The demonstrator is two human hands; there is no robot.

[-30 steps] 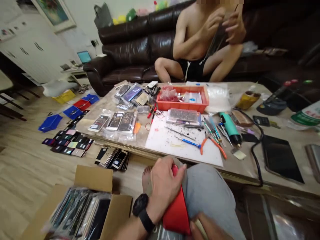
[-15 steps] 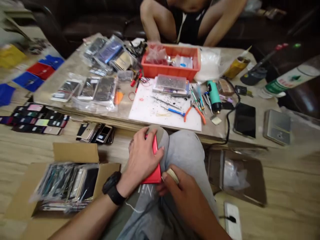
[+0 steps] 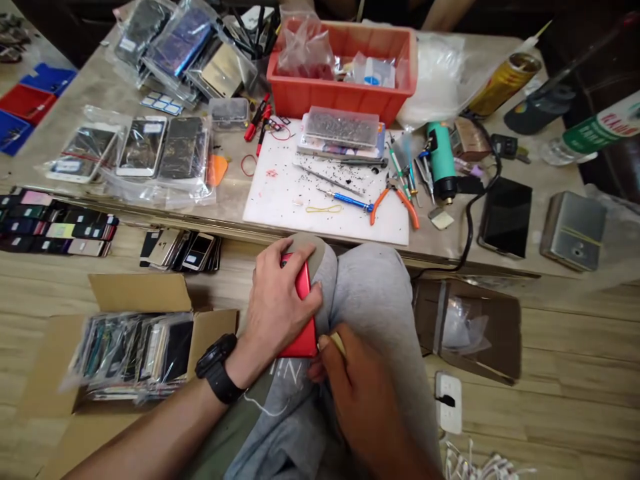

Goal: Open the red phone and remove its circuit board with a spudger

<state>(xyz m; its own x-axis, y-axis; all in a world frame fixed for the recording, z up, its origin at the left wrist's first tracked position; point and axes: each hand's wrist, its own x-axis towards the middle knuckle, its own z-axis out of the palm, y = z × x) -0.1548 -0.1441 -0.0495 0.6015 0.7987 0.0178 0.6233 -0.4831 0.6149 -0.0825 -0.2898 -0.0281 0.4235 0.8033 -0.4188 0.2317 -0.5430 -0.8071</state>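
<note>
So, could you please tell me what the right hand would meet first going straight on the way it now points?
Most likely the red device, at its near right corner, just ahead of the right hand; whether they already touch is unclear.

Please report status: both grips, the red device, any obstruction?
Left grip holds red device. Right grip holds pale object near device's lower corner. Left grip partly covers device.

A floor of pale wood-grained planks runs beneath a long, grey-beige surface. Beyond its far side sits a dark sofa, deep in shadow, while the planks catch brighter light.
</note>
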